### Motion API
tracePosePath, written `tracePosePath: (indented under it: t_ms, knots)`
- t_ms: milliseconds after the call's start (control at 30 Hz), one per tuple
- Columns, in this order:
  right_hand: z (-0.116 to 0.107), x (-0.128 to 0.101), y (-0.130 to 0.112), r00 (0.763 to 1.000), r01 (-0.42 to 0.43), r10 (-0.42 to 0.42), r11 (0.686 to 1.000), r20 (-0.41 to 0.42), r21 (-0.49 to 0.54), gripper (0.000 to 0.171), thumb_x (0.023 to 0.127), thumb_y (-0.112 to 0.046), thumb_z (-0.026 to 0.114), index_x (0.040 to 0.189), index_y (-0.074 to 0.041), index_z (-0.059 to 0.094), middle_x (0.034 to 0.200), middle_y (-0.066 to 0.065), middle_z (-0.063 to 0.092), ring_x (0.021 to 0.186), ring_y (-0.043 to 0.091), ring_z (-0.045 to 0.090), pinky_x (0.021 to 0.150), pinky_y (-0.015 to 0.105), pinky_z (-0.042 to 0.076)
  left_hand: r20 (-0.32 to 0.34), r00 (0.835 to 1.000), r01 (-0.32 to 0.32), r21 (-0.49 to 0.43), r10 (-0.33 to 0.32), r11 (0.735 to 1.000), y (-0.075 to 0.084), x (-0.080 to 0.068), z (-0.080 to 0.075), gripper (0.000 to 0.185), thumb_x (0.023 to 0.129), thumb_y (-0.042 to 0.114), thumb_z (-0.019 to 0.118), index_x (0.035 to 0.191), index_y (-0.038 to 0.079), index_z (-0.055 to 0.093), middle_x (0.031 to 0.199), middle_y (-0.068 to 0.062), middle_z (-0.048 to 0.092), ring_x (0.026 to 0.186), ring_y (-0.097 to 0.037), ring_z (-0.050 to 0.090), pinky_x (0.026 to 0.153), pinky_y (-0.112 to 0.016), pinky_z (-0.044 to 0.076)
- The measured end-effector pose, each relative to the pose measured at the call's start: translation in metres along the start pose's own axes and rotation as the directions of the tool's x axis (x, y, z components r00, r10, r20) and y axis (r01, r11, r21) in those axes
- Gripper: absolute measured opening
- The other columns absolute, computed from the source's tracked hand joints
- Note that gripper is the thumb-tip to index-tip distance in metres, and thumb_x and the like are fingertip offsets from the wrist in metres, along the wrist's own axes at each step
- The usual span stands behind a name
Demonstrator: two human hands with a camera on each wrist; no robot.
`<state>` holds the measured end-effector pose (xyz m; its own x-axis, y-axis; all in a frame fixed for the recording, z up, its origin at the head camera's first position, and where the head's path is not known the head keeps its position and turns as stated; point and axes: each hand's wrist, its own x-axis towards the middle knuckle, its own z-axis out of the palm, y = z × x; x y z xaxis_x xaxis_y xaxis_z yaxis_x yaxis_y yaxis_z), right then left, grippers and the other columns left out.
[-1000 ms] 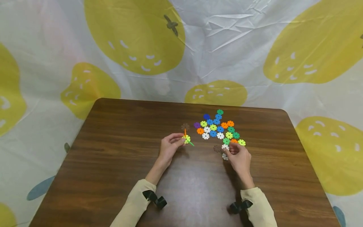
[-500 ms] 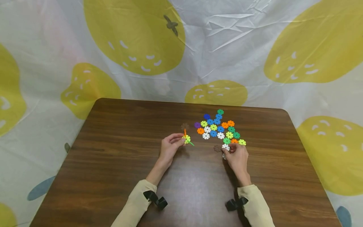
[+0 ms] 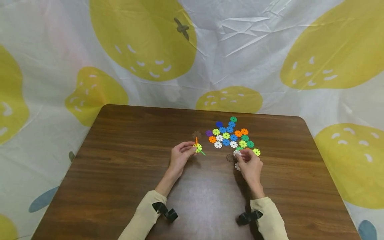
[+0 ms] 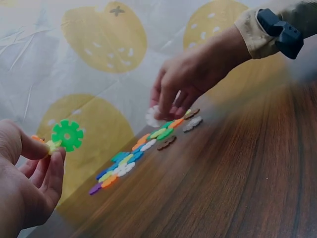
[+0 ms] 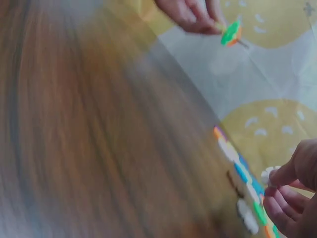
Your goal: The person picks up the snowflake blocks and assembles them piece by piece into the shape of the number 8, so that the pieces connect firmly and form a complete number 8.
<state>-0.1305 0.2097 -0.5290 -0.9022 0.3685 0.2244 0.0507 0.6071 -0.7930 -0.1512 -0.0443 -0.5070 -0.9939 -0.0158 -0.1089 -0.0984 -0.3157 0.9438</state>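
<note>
Between thumb and fingers my left hand (image 3: pixel 180 157) pinches a yellow snowflake disc (image 3: pixel 198 148), held up off the table. An orange disc (image 3: pixel 196 141) and a green disc (image 4: pixel 68 135) slot into it, and a brown disc (image 3: pixel 196 134) shows at the orange one's far end. My right hand (image 3: pixel 251 166) pinches a white snowflake disc (image 3: pixel 237 153), raised above the loose discs in the left wrist view. Below that hand lie another white disc (image 4: pixel 192 124) and a brown disc (image 4: pixel 166 144). The right fingers partly hide discs behind them.
Several loose snowflake discs in blue, green, orange, yellow, white and purple lie flat in a cluster around a yellow disc (image 3: pixel 226 135), right of centre. The brown wooden table (image 3: pixel 135 133) ends at a fruit-patterned cloth (image 3: pixel 150 90). Each sleeve carries a black wrist camera (image 3: pixel 165 212).
My right hand has taken a white disc from the table and lifted it slightly. My left hand has stayed almost still with its joined discs.
</note>
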Motion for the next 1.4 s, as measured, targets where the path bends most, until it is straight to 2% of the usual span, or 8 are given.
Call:
tracePosePath:
  t_ms: [133, 300, 500, 600, 767, 1067, 1233, 1400]
  knots:
    - [0.002, -0.006, -0.015, 0.999, -0.022, 0.018, 0.995, 0.051, 0.092, 0.018, 0.086, -0.011, 0.081, 0.101, -0.003, 0.076, 0.089, 0.018, 0.076, 0.064, -0.012, 0.057, 0.059, 0.006, 0.046, -0.012, 1.000, 0.000, -0.007, 0.000, 1.000, 0.001, 0.000, 0.001, 0.028, 0.087, -0.009, 0.068, 0.113, -0.019, 0.063, 0.080, 0.002, 0.069, 0.068, -0.006, 0.067, 0.066, -0.021, 0.059]
    - [0.008, -0.014, -0.034, 0.991, -0.028, 0.005, 0.984, 0.131, 0.173, 0.018, 0.087, -0.011, 0.081, 0.102, -0.002, 0.077, 0.089, 0.019, 0.076, 0.066, -0.008, 0.061, 0.062, 0.010, 0.050, -0.031, 1.000, 0.000, -0.001, 0.000, 1.000, 0.001, 0.001, 0.002, 0.027, 0.087, -0.009, 0.068, 0.112, -0.017, 0.064, 0.079, 0.004, 0.069, 0.067, -0.007, 0.066, 0.066, -0.022, 0.058]
    - [0.012, -0.025, -0.064, 0.973, -0.048, -0.030, 0.944, 0.230, 0.327, 0.018, 0.088, -0.001, 0.077, 0.105, 0.005, 0.075, 0.093, 0.026, 0.075, 0.072, 0.017, 0.074, 0.065, 0.020, 0.059, -0.050, 0.999, -0.011, 0.000, 0.011, 1.000, 0.001, 0.001, 0.002, 0.027, 0.087, -0.008, 0.068, 0.113, -0.017, 0.065, 0.079, 0.004, 0.068, 0.066, -0.007, 0.065, 0.067, -0.023, 0.057]
    - [0.017, -0.029, -0.071, 0.966, -0.072, -0.029, 0.926, 0.258, 0.371, 0.018, 0.088, 0.001, 0.075, 0.105, 0.007, 0.074, 0.094, 0.028, 0.075, 0.073, 0.022, 0.075, 0.067, 0.025, 0.061, -0.052, 0.998, -0.024, -0.010, 0.023, 1.000, 0.001, 0.001, 0.002, 0.027, 0.087, -0.008, 0.068, 0.113, -0.017, 0.064, 0.080, 0.003, 0.068, 0.066, -0.006, 0.065, 0.068, -0.023, 0.058]
    - [0.030, -0.031, -0.064, 0.962, -0.088, -0.038, 0.894, 0.269, 0.440, 0.017, 0.087, 0.004, 0.075, 0.103, 0.008, 0.073, 0.091, 0.028, 0.074, 0.069, 0.010, 0.073, 0.069, 0.032, 0.063, -0.050, 0.998, -0.046, -0.023, 0.044, 0.999, 0.001, 0.001, 0.002, 0.027, 0.088, -0.009, 0.068, 0.112, -0.018, 0.064, 0.081, 0.002, 0.068, 0.067, -0.005, 0.065, 0.069, -0.023, 0.058]
    - [0.034, -0.034, -0.074, 0.959, -0.111, -0.024, 0.886, 0.283, 0.450, 0.017, 0.086, 0.004, 0.076, 0.102, 0.008, 0.072, 0.092, 0.028, 0.074, 0.071, 0.017, 0.075, 0.071, 0.035, 0.063, -0.042, 0.997, -0.062, -0.022, 0.061, 0.998, -0.001, 0.000, 0.001, 0.027, 0.087, -0.009, 0.069, 0.112, -0.018, 0.063, 0.080, 0.002, 0.068, 0.070, -0.008, 0.066, 0.071, -0.024, 0.060]
    - [0.030, -0.038, -0.086, 0.962, -0.097, -0.024, 0.902, 0.274, 0.421, 0.016, 0.087, 0.006, 0.075, 0.101, 0.011, 0.071, 0.091, 0.030, 0.073, 0.076, 0.034, 0.076, 0.072, 0.038, 0.062, -0.024, 0.998, -0.067, -0.021, 0.066, 0.998, 0.000, -0.002, 0.001, 0.026, 0.087, -0.011, 0.068, 0.112, -0.019, 0.062, 0.080, 0.003, 0.067, 0.071, -0.007, 0.065, 0.072, -0.026, 0.061]
    - [0.020, -0.044, -0.103, 0.966, -0.068, -0.043, 0.909, 0.256, 0.410, 0.015, 0.086, 0.008, 0.073, 0.099, 0.015, 0.070, 0.090, 0.033, 0.072, 0.077, 0.043, 0.074, 0.071, 0.043, 0.062, -0.032, 0.996, -0.089, -0.010, 0.089, 0.996, 0.000, -0.002, 0.002, 0.020, 0.086, -0.014, 0.068, 0.105, -0.020, 0.063, 0.089, -0.012, 0.072, 0.072, -0.008, 0.067, 0.069, -0.025, 0.061]
